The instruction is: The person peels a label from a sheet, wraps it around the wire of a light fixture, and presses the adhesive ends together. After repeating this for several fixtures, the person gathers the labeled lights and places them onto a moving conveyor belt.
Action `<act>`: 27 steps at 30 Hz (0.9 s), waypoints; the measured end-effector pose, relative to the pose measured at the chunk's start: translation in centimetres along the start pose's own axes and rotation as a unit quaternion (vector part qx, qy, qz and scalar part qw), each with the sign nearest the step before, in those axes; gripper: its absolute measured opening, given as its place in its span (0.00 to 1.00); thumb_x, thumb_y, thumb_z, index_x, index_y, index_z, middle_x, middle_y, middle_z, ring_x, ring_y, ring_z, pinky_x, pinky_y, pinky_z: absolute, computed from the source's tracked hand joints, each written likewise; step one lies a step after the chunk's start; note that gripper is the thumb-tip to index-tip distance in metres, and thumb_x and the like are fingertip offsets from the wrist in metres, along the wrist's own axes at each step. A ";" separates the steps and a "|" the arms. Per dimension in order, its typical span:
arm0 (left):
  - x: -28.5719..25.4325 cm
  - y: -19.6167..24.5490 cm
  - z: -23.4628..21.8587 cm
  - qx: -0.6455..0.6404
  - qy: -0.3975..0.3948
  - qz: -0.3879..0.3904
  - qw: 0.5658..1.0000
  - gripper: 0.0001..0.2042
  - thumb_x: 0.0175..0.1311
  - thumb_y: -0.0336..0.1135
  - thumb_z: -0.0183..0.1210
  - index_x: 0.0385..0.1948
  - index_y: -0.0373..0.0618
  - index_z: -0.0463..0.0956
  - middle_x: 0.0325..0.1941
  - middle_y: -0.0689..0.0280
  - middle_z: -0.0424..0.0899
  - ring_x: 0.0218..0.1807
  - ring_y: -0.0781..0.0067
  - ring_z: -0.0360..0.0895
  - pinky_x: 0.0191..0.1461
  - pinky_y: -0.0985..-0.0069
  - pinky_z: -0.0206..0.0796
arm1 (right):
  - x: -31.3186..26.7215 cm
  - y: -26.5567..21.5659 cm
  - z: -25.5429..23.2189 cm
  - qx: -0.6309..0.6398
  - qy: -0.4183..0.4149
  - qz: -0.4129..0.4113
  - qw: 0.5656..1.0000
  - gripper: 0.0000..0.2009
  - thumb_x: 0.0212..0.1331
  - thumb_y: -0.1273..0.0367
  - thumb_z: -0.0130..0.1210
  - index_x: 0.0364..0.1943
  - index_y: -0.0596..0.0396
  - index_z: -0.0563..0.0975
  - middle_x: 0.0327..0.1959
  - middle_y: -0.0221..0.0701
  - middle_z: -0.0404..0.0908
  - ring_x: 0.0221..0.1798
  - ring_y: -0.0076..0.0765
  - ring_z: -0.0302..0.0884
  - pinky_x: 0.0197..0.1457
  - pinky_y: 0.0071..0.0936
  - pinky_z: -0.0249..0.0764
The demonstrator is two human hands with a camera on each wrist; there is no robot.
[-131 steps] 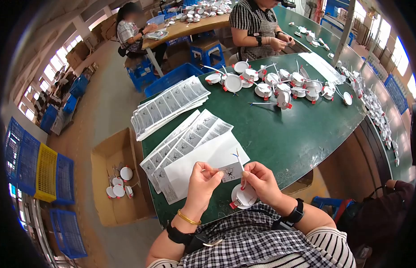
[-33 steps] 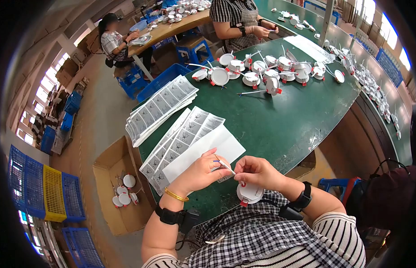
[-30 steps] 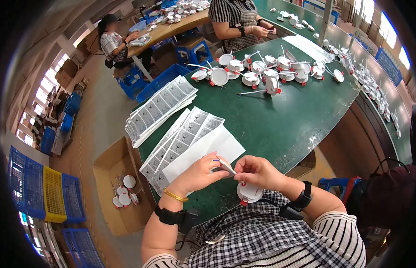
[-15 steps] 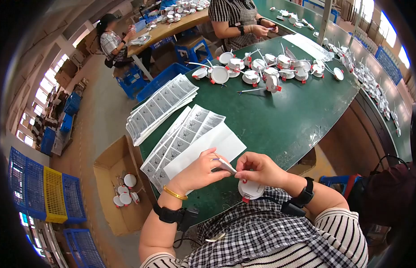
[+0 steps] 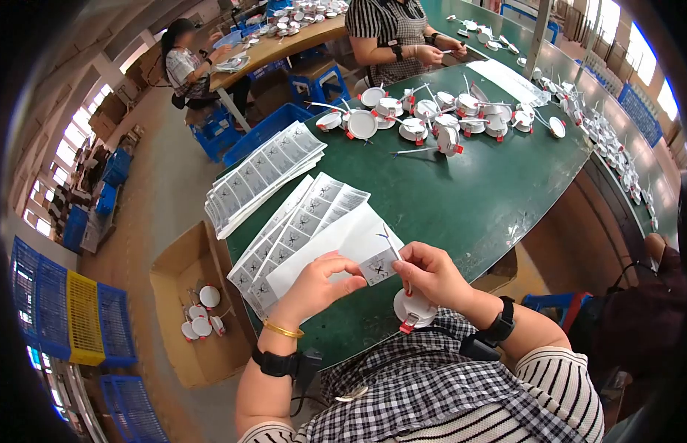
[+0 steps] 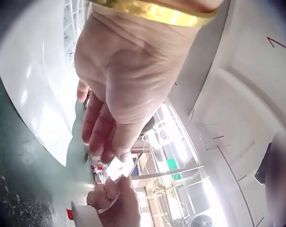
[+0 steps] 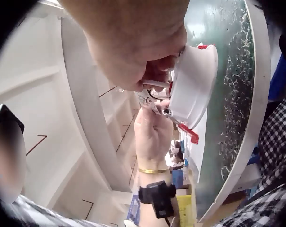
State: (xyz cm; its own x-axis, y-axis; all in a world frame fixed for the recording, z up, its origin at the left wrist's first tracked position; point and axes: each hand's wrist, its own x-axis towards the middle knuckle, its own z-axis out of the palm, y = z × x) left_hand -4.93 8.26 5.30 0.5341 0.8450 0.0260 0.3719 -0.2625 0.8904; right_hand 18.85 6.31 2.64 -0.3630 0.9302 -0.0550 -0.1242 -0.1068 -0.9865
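My right hand [image 5: 438, 279] pinches the white cable [image 5: 393, 245] of a round white downlight [image 5: 415, 308] with red clips. The downlight hangs below that hand, near the table's front edge. A small grey printed label [image 5: 379, 267] sticks out flat to the left from the cable, its print facing up. My left hand [image 5: 314, 286] pinches the label's left edge between thumb and fingertips. Bare wire ends point up past the label. In the right wrist view the downlight's white body [image 7: 195, 85] stands beside the right fingers.
Label sheets [image 5: 299, 229] and a blank white sheet [image 5: 351, 229] lie left on the green table [image 5: 491, 207]. Several downlights [image 5: 362, 124] are heaped at the back. A cardboard box [image 5: 174, 295] with downlights stands to the left. Another person [image 5: 391, 37] works across the table.
The label has turned from edge-on to flat and face up. My left hand has drawn slightly left and its fingers no longer cover the label. The cable end now points up.
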 end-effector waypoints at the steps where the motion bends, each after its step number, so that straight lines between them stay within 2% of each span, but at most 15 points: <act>1: 0.0 -0.1 0.5 -0.003 0.003 0.002 1.000 0.10 0.61 0.41 0.59 0.31 0.45 0.80 0.32 0.67 0.82 0.41 0.70 0.77 0.68 0.62 0.52 | 0.1 0.0 0.1 0.001 0.004 0.006 1.000 0.08 0.65 0.68 0.52 0.33 0.58 0.71 0.22 0.22 0.71 0.23 0.14 0.68 0.26 0.16 0.68; 3: 0.2 -0.2 1.7 0.015 0.050 0.057 0.997 0.10 0.62 0.38 0.59 0.32 0.41 0.79 0.33 0.67 0.82 0.40 0.74 0.77 0.65 0.66 0.58 | 0.1 -0.3 0.1 0.000 0.002 0.003 1.000 0.08 0.65 0.68 0.52 0.33 0.58 0.71 0.22 0.22 0.71 0.23 0.14 0.68 0.26 0.16 0.68; 7: 0.1 -0.9 2.3 0.052 0.095 0.101 0.989 0.10 0.63 0.38 0.58 0.33 0.40 0.79 0.33 0.65 0.81 0.40 0.71 0.76 0.62 0.69 0.60 | -0.3 -0.7 0.5 0.027 -0.003 -0.018 0.999 0.07 0.65 0.68 0.52 0.33 0.58 0.71 0.22 0.22 0.72 0.24 0.14 0.69 0.27 0.15 0.68; 10: -0.4 -0.8 2.0 0.006 0.096 0.086 0.992 0.10 0.63 0.40 0.59 0.33 0.42 0.80 0.36 0.66 0.82 0.43 0.69 0.78 0.61 0.69 0.62 | -0.1 -0.6 0.5 0.013 0.004 -0.018 1.000 0.07 0.65 0.69 0.51 0.34 0.59 0.72 0.23 0.22 0.72 0.24 0.14 0.69 0.27 0.15 0.68; 12: -1.1 0.1 1.5 -0.163 0.121 -0.044 0.978 0.11 0.62 0.39 0.60 0.34 0.38 0.79 0.36 0.65 0.83 0.44 0.73 0.77 0.56 0.73 0.65 | 0.4 -0.6 0.3 0.008 0.016 -0.026 1.000 0.07 0.65 0.69 0.52 0.34 0.58 0.72 0.23 0.21 0.72 0.24 0.14 0.69 0.27 0.15 0.69; 13: -1.3 0.2 1.8 -0.163 0.118 -0.039 0.979 0.11 0.62 0.39 0.60 0.34 0.38 0.79 0.36 0.65 0.83 0.44 0.73 0.77 0.56 0.73 0.65 | 0.7 -0.4 0.5 0.009 0.013 -0.023 1.000 0.07 0.65 0.68 0.53 0.35 0.58 0.73 0.23 0.21 0.71 0.24 0.13 0.69 0.27 0.15 0.69; 15: -1.2 0.4 3.1 -0.152 0.202 0.007 0.967 0.10 0.61 0.35 0.61 0.35 0.35 0.78 0.34 0.65 0.82 0.42 0.78 0.77 0.49 0.78 0.68 | 1.1 -0.3 0.8 0.004 0.005 0.001 1.000 0.07 0.63 0.67 0.55 0.35 0.57 0.74 0.24 0.21 0.72 0.25 0.12 0.69 0.27 0.15 0.69; 16: -1.1 0.6 3.3 -0.158 0.196 0.018 0.968 0.10 0.61 0.35 0.61 0.35 0.35 0.78 0.34 0.65 0.82 0.42 0.78 0.77 0.49 0.78 0.68 | 1.4 -0.1 1.1 -0.009 -0.021 -0.025 0.999 0.08 0.63 0.67 0.55 0.36 0.57 0.74 0.25 0.21 0.73 0.26 0.13 0.70 0.29 0.15 0.69; 18: -2.0 0.9 2.5 -0.182 0.213 -0.068 0.958 0.09 0.59 0.30 0.61 0.36 0.33 0.77 0.33 0.65 0.82 0.38 0.79 0.77 0.45 0.79 0.69 | 2.0 -1.0 1.1 -0.034 -0.098 -0.024 0.994 0.09 0.63 0.67 0.55 0.41 0.58 0.75 0.30 0.24 0.76 0.30 0.16 0.73 0.32 0.18 0.72; 19: -2.8 1.3 1.8 -0.167 0.238 -0.065 0.955 0.08 0.58 0.28 0.61 0.36 0.34 0.77 0.33 0.66 0.81 0.36 0.80 0.76 0.42 0.81 0.69 | 2.5 -1.3 0.8 -0.039 -0.095 -0.026 0.994 0.09 0.63 0.67 0.55 0.41 0.58 0.75 0.30 0.24 0.76 0.30 0.16 0.73 0.32 0.18 0.72; 21: -5.5 1.8 -0.5 -0.074 0.290 -0.075 0.951 0.07 0.56 0.26 0.61 0.35 0.35 0.77 0.32 0.68 0.80 0.33 0.82 0.74 0.38 0.83 0.68 | 4.4 -1.6 -0.5 -0.173 -0.060 -0.161 0.970 0.11 0.62 0.68 0.55 0.46 0.57 0.75 0.35 0.29 0.78 0.37 0.22 0.75 0.38 0.21 0.73; 22: -7.3 1.8 -2.1 0.006 0.314 -0.086 0.946 0.06 0.56 0.25 0.61 0.34 0.36 0.77 0.32 0.69 0.79 0.32 0.83 0.73 0.36 0.84 0.67 | 5.6 -1.6 -2.1 -0.202 -0.034 -0.163 0.965 0.13 0.62 0.68 0.55 0.49 0.56 0.75 0.40 0.32 0.78 0.42 0.27 0.76 0.41 0.24 0.74; 24: -10.9 2.4 -4.7 0.026 0.397 -0.085 0.913 0.05 0.56 0.24 0.60 0.34 0.38 0.76 0.31 0.71 0.78 0.30 0.83 0.71 0.34 0.85 0.64 | 7.9 -1.8 -5.6 -0.292 0.036 -0.155 0.943 0.13 0.60 0.69 0.55 0.48 0.56 0.75 0.43 0.36 0.79 0.45 0.35 0.77 0.47 0.30 0.74; 26: -14.7 1.9 -7.8 0.013 0.482 -0.154 0.862 0.04 0.57 0.25 0.59 0.34 0.38 0.76 0.31 0.72 0.76 0.29 0.83 0.70 0.33 0.85 0.63 | 10.2 -1.1 -9.7 -0.484 0.084 -0.214 0.844 0.14 0.57 0.70 0.54 0.49 0.55 0.75 0.46 0.40 0.78 0.50 0.46 0.75 0.53 0.38 0.72; 27: -16.0 1.9 -9.3 0.020 0.499 -0.177 0.848 0.05 0.58 0.27 0.59 0.35 0.39 0.76 0.31 0.71 0.77 0.30 0.82 0.71 0.33 0.84 0.65 | 10.9 -0.9 -11.3 -0.532 0.082 -0.238 0.809 0.17 0.54 0.73 0.53 0.49 0.55 0.75 0.47 0.42 0.78 0.52 0.52 0.72 0.58 0.43 0.68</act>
State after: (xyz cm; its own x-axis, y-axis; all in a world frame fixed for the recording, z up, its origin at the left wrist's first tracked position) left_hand -19.84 -1.43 10.81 -0.5172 0.8428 0.1491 0.4114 0.0921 0.9068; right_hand 25.42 20.51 1.22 -0.3691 0.8207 0.4361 0.6828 0.5578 -0.4718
